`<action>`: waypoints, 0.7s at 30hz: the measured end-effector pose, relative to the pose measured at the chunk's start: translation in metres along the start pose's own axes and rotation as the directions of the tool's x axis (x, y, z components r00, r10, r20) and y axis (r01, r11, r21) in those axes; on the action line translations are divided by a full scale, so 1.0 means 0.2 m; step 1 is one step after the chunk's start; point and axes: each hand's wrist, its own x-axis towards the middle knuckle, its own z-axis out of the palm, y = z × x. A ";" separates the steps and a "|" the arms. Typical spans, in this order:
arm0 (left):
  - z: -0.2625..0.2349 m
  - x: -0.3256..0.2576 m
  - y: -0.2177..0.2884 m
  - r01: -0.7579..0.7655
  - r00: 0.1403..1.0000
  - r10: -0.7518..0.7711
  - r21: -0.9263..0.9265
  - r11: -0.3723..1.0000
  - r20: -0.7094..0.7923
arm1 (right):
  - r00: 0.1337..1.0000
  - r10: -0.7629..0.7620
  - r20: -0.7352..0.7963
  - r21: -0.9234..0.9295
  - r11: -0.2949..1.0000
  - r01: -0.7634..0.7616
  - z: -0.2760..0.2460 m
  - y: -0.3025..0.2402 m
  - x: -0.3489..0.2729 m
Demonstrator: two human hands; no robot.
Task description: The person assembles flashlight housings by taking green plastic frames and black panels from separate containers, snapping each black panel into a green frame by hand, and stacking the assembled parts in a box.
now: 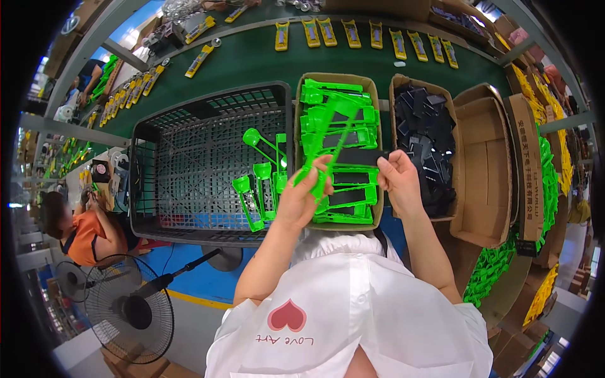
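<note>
My left hand [301,198] is closed on the lower end of a bright green plastic frame [340,120], which is blurred and slants up to the right. Between thumb and fingers, my right hand [401,183] pinches the end of a flat black plate [358,157] beside that frame. Below both hands stands a carton [306,77] filled with similar green frames, several with dark plates in them. To its right, a second carton [452,101] holds loose black plates [423,135]. On the left, a black plastic crate [211,103] contains several green frames [261,183] along its right side.
An open cardboard box [484,170] stands at the right. Yellow tool-shaped items [350,34] lie in a row on the green conveyor belt [252,60] at the back. A floor fan [129,309] stands lower left, near another person [94,233] in orange. Green parts [495,271] fill a container lower right.
</note>
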 end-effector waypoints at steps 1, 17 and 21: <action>0.04 -0.02 -0.01 0.021 0.998 -0.021 -0.002 1.000 -0.053 | 1.000 0.014 -0.005 -0.068 0.998 -0.015 0.02 0.01 -0.03; 0.03 -0.01 -0.15 0.059 0.992 -0.073 0.137 0.989 0.100 | 0.966 0.173 0.190 -0.449 0.891 -0.071 0.02 0.11 -0.12; -0.02 -0.02 -0.16 0.079 0.995 -0.085 0.103 0.992 0.056 | 0.977 0.131 0.169 -0.467 0.883 -0.038 0.01 0.11 -0.11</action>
